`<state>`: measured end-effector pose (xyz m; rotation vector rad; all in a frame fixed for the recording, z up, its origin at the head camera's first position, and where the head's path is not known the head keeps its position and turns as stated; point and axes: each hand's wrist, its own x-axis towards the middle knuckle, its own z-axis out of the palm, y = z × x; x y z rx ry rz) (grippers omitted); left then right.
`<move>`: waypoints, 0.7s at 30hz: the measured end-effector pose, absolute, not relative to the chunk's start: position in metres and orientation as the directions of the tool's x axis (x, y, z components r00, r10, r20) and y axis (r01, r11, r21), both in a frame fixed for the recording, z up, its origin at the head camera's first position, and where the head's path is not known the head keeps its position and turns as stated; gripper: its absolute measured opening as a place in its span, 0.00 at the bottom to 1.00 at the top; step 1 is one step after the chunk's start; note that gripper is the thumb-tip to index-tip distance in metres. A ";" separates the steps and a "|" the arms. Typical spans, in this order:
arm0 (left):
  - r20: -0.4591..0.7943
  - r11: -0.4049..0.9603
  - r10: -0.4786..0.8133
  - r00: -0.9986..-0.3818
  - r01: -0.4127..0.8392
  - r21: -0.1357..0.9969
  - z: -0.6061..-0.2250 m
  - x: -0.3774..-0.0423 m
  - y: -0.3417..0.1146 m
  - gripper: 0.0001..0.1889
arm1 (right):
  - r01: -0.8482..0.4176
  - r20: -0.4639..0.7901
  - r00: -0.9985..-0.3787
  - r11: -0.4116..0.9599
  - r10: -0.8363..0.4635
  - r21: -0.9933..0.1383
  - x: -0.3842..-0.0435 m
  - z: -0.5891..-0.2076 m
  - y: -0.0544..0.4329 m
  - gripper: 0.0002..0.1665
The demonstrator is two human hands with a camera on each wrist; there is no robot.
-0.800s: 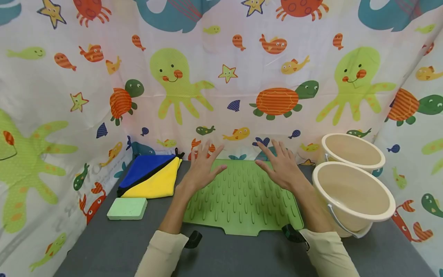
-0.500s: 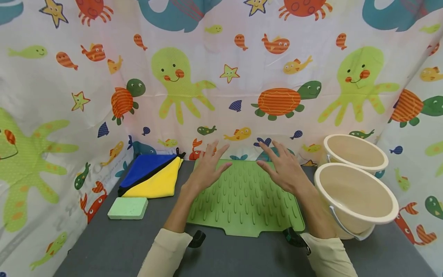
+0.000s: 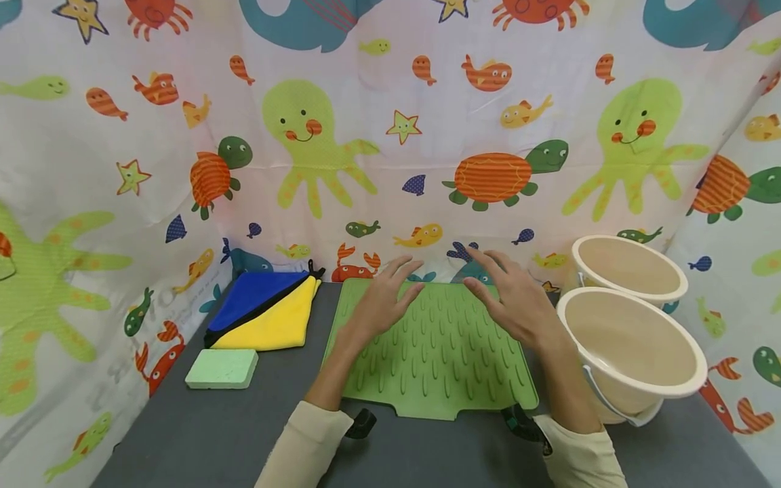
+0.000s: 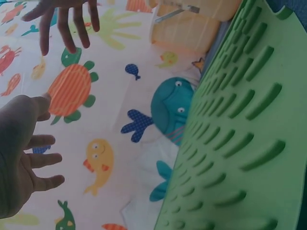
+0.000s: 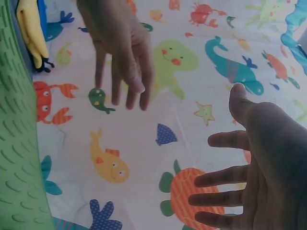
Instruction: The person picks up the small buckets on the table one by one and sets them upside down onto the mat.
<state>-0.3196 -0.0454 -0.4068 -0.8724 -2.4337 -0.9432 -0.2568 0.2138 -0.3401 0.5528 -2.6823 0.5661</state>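
Both hands hover above a green ridged mat [image 3: 427, 352] that lies on the dark table. My left hand [image 3: 383, 301] is over the mat's left part, fingers spread and holding nothing. Over the right part, my right hand [image 3: 512, 298] faces it with fingers extended, also bare. A gap separates the two hands. In the left wrist view the left hand [image 4: 24, 158] shows at the left edge, apart from the mat [image 4: 249, 120]. The right wrist view has the right hand [image 5: 268, 167] at the right, with relaxed fingers.
Folded blue and yellow cloths [image 3: 274, 315] lie at the left, behind a pale green sponge [image 3: 222, 369]. Two cream buckets [image 3: 628, 339] stand at the right, close to the right forearm. A sea-animal curtain [image 3: 390, 88] encloses the table [image 3: 427, 454].
My left hand has moved right, toward the other hand. The right hand has shifted slightly right. The mat, cloths, sponge and buckets stay in place.
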 end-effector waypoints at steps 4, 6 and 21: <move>0.548 0.549 0.428 -0.719 0.688 0.474 -0.408 -0.318 -0.034 0.25 | -0.443 0.446 -0.854 0.827 -0.269 -0.348 -0.250 -0.337 0.219 0.33; 0.556 0.519 0.430 -0.711 0.699 0.492 -0.408 -0.316 -0.029 0.24 | -0.451 0.477 -0.843 0.810 -0.249 -0.375 -0.248 -0.336 0.222 0.32; 0.599 0.317 0.547 -0.585 0.807 0.498 -0.396 -0.290 0.044 0.18 | -0.299 0.551 -0.834 0.808 0.038 -0.507 -0.214 -0.314 0.272 0.25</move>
